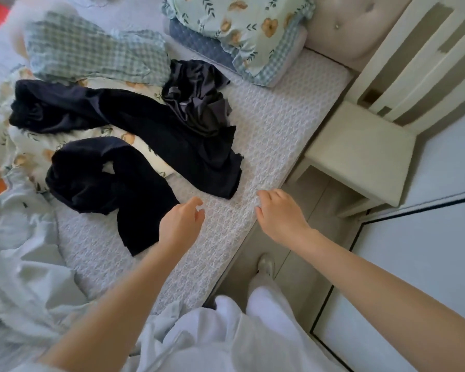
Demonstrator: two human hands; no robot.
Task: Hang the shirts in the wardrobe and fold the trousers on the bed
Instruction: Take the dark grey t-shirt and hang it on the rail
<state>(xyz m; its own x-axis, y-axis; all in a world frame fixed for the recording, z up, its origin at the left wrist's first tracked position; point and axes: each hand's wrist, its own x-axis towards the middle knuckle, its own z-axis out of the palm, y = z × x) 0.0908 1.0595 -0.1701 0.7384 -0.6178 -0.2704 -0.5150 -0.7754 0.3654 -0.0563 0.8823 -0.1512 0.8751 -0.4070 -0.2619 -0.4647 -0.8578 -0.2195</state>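
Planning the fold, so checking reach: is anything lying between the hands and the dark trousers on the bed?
Nothing visible does. Only bare mattress separates the left hand and the right hand from the dark trousers. A crumpled dark garment does lie against their far side, away from both hands.

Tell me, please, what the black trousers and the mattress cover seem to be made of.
The black trousers look like soft, matte, fuzzy knit or fleece: no sheen, fluffy edges. The mattress cover seems a textured, quilted fabric: pale, with a raised repeating pattern. Fibres cannot be told.
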